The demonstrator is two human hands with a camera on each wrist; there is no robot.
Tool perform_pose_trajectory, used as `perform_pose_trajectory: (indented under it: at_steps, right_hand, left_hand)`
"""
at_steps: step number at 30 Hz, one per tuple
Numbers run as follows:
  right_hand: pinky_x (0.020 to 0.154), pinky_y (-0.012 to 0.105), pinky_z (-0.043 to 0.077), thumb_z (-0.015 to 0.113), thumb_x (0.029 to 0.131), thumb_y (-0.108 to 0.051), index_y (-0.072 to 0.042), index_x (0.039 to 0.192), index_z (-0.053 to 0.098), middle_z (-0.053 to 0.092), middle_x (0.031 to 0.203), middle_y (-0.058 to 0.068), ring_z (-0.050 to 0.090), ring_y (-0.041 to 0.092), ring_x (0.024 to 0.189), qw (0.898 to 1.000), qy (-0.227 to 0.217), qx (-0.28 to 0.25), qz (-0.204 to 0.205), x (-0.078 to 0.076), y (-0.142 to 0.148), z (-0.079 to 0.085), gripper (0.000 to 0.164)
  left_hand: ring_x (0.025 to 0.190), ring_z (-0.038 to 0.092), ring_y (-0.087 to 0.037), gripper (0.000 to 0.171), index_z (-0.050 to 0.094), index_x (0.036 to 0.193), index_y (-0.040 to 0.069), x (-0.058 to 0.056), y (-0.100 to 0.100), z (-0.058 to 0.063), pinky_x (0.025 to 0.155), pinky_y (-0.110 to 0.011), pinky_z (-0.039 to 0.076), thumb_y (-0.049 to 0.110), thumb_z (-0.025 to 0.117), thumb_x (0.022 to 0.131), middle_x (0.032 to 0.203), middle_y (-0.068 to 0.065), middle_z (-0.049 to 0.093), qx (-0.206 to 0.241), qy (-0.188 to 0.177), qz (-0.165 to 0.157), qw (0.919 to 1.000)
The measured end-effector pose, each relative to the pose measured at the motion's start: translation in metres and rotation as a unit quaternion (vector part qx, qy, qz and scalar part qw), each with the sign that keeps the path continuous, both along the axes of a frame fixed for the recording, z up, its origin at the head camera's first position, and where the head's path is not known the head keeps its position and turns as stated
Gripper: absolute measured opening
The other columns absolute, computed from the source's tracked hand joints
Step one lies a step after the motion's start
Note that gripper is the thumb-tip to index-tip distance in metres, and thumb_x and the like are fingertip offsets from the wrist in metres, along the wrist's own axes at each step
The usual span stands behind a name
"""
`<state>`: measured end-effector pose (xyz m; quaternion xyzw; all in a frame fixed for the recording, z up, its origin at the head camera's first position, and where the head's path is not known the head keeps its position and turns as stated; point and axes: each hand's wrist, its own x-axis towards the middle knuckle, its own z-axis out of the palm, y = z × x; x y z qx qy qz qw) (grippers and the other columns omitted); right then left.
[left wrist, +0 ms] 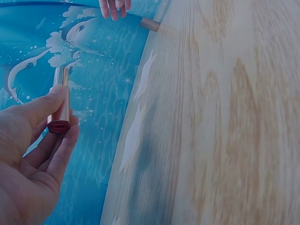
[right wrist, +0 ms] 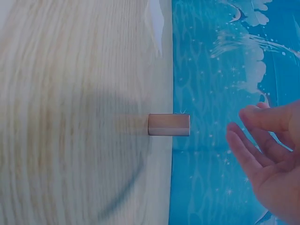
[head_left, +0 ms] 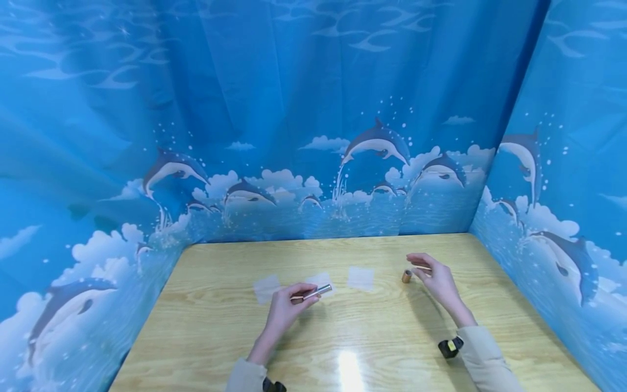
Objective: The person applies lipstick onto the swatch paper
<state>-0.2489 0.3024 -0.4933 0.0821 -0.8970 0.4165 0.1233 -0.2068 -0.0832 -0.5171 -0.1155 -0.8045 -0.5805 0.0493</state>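
My left hand (head_left: 286, 308) pinches an uncapped lipstick tube (left wrist: 60, 105) between thumb and fingers, holding it above the table. In the left wrist view its rose-gold base has a dark red end facing the camera, and its silver upper part points away. The rose-gold cap (right wrist: 169, 124) stands upright on the table at the right. Close beside that cap, my right hand (head_left: 437, 280) hovers with its fingers loosely bent and apart, gripping nothing. In the right wrist view a gap separates the fingertips from the cap.
Thin white squares lie in a row on the wooden table (head_left: 220, 337): a left one (head_left: 266, 288), a middle one (head_left: 320, 281) partly behind my left hand, and a right one (head_left: 360, 277). A blue dolphin-print curtain (head_left: 294, 109) closes off the back and sides.
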Motion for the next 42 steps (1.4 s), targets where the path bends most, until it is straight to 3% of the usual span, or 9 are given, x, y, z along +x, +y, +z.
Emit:
perform_pose_trajectory:
  at_steps: [11, 18, 28, 37, 42]
  right_hand:
    - [0.086, 0.036, 0.062, 0.064, 0.098, 0.0, -0.001, 0.129, 0.064, 0.07, 0.121, 0.019, 0.068, 0.035, 0.108, 1.0, 0.011, -0.022, 0.019, 0.003, -0.026, 0.002, 0.031]
    - [0.089, 0.035, 0.061, 0.066, 0.098, -0.006, -0.003, 0.126, 0.066, 0.072, 0.117, 0.015, 0.069, 0.031, 0.105, 0.999, 0.013, -0.037, 0.035, 0.006, -0.048, 0.001, 0.027]
    - [0.085, 0.022, 0.06, 0.067, 0.098, -0.012, -0.005, 0.124, 0.068, 0.074, 0.113, 0.012, 0.071, 0.027, 0.1, 0.99, -0.013, -0.109, 0.087, 0.016, -0.084, -0.01, 0.026]
    - [0.084, 0.021, 0.059, 0.07, 0.097, -0.017, -0.006, 0.121, 0.069, 0.074, 0.11, 0.011, 0.072, 0.024, 0.097, 0.984, -0.045, -0.13, 0.11, 0.029, -0.119, -0.016, 0.027]
    - [0.082, 0.023, 0.061, 0.074, 0.094, -0.022, -0.007, 0.119, 0.07, 0.075, 0.105, 0.008, 0.072, 0.016, 0.093, 0.979, -0.05, -0.148, 0.128, 0.031, -0.131, -0.024, 0.03]
  left_hand:
    - [0.096, 0.072, -0.025, 0.029, 0.075, 0.11, 0.005, 0.002, 0.003, -0.002, 0.08, -0.023, 0.062, 0.016, 0.083, 0.085, 0.104, -0.012, 0.075, 0.021, -0.002, -0.003, 0.9998]
    - [0.097, 0.072, -0.026, 0.03, 0.075, 0.111, 0.006, 0.003, 0.007, -0.001, 0.08, -0.022, 0.061, 0.017, 0.083, 0.085, 0.106, -0.012, 0.075, 0.023, -0.001, -0.005, 0.9997]
    - [0.098, 0.071, -0.021, 0.03, 0.076, 0.113, 0.011, 0.003, 0.016, 0.002, 0.079, -0.021, 0.061, 0.025, 0.081, 0.087, 0.108, -0.007, 0.075, 0.004, -0.02, -0.001, 0.9998]
    - [0.098, 0.072, -0.021, 0.029, 0.076, 0.113, 0.008, 0.003, 0.025, 0.002, 0.079, -0.021, 0.061, 0.022, 0.081, 0.088, 0.107, -0.009, 0.075, 0.023, -0.003, -0.012, 0.9997]
    - [0.096, 0.072, -0.019, 0.029, 0.076, 0.112, 0.007, 0.004, 0.03, 0.0, 0.079, -0.022, 0.061, 0.02, 0.081, 0.087, 0.106, -0.009, 0.075, 0.042, 0.007, -0.014, 0.999]
